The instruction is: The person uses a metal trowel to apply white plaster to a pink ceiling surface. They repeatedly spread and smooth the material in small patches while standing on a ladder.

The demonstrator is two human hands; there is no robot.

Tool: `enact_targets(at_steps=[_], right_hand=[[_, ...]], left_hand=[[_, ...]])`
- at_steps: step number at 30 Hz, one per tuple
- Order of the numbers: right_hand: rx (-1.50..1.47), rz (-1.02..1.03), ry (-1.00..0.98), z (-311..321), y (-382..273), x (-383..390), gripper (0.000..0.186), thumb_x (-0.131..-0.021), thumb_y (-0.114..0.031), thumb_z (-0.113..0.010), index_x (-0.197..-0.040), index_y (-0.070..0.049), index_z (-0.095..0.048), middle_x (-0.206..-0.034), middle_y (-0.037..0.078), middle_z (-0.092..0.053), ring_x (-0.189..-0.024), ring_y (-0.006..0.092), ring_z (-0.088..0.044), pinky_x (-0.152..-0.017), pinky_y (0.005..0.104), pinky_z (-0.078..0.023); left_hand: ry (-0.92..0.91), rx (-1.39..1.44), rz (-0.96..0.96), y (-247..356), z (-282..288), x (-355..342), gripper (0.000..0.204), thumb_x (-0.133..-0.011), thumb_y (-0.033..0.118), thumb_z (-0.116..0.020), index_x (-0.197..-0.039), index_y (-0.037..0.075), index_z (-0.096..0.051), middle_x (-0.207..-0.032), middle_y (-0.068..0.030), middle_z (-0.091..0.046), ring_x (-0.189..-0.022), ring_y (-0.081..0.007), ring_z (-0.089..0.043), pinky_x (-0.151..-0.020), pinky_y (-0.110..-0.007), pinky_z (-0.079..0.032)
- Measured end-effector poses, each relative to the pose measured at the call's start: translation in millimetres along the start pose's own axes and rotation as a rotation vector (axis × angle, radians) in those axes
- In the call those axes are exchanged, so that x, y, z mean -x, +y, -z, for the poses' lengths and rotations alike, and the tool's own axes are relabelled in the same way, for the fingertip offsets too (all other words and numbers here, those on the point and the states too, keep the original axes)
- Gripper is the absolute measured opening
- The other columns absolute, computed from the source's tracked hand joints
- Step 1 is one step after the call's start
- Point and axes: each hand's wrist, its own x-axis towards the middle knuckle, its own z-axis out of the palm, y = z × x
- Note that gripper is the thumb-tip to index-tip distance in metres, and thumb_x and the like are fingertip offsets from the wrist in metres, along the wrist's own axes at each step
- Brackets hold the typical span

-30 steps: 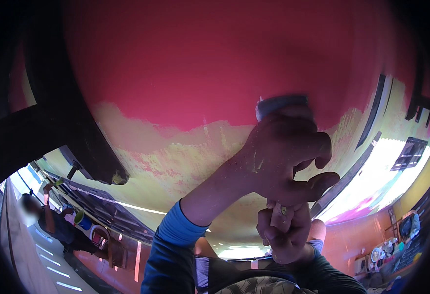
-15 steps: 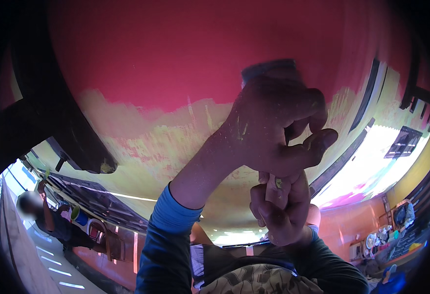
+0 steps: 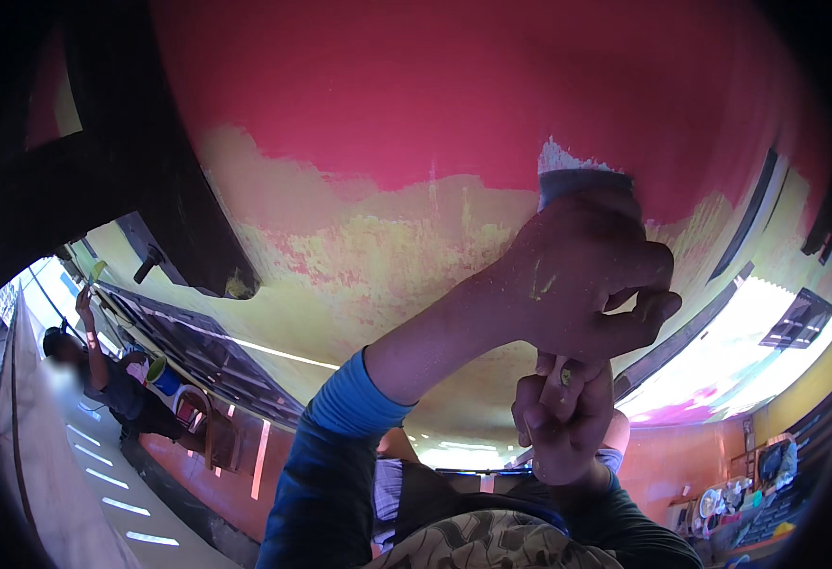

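My left hand (image 3: 591, 275) is raised at a painted wall (image 3: 369, 237), closed around what looks like a wide, flat scraper. The scraper's dark blade edge (image 3: 585, 182) shows above my knuckles, and a jagged white patch lies just beyond it on the pink paint. Right under it, my right hand (image 3: 568, 412) is closed too, its fingers curled about the tool's lower end. The handle is hidden inside both hands. A small yellow-green spot marks a right finger, and pale specks dot my left hand and wrist.
Pink covers the upper wall, with streaky yellow below. A dark beam (image 3: 179, 190) runs down at left. Beyond it a person (image 3: 117, 384) raises an arm beside a bucket (image 3: 162, 376). A bright opening (image 3: 720, 341) and household items (image 3: 724, 503) are at right.
The blade has come down along the wall with both hands, and a white patch now shows above it. My view has shifted a little, moving the wall rightward and up.
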Motion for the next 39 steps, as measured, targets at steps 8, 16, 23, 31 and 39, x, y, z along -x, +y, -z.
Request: enact_targets(at_steps=[8,16,23,31,39], right_hand=[[-0.187,0.114,-0.029,-10,0,-2,0.054,-0.077,0.022,-0.049,-0.128,0.004,-0.050,-0.100,0.003,-0.042,-0.082,0.0120,-0.041,-0.065,0.0255,-0.035],[0.028,0.034,0.061,-9,-5,1,0.041,-0.074,0.023,-0.055,-0.103,-0.004,-0.049,-0.100,0.005,-0.047,-0.076,0.0109,-0.043,-0.060,0.0270,-0.036],[-0.024,0.114,-0.047,-9,-3,-4,0.042,-0.080,0.018,-0.055,-0.113,-0.004,-0.040,-0.115,0.014,-0.040,-0.067,0.0107,-0.042,-0.050,0.0236,-0.040],[-0.212,0.070,0.003,-15,-3,-4,0.049,-0.078,0.021,-0.051,-0.121,0.000,-0.043,-0.119,0.016,-0.040,-0.086,0.0142,-0.040,-0.057,0.0243,-0.040],[-0.186,0.164,-0.093,-7,5,-11,0.058,-0.076,0.021,-0.046,-0.131,0.002,-0.042,-0.123,0.016,-0.041,-0.093,0.0160,-0.041,-0.060,0.0254,-0.041]], left_hand=[[0.022,0.150,-0.092,1,0,-1,0.019,-0.070,0.008,-0.081,-0.071,0.013,-0.063,-0.054,0.0047,-0.045,-0.049,-0.0163,-0.045,-0.050,-0.033,-0.032],[0.030,0.150,0.039,7,0,-2,0.021,-0.066,0.007,-0.081,-0.071,0.014,-0.062,-0.053,0.0051,-0.043,-0.052,-0.0172,-0.045,-0.052,-0.034,-0.032],[0.022,0.101,0.048,2,4,-10,0.020,-0.070,0.019,-0.082,-0.071,0.016,-0.063,-0.051,0.0061,-0.044,-0.052,-0.0171,-0.049,-0.053,-0.034,-0.035],[0.036,0.166,-0.010,2,7,-9,0.021,-0.063,0.008,-0.081,-0.070,0.013,-0.061,-0.058,0.0040,-0.047,-0.056,-0.0179,-0.046,-0.054,-0.035,-0.033],[0.026,0.076,-0.017,-1,8,-12,0.022,-0.066,0.016,-0.084,-0.071,0.017,-0.063,-0.051,0.0061,-0.043,-0.048,-0.0158,-0.048,-0.051,-0.034,-0.036]])
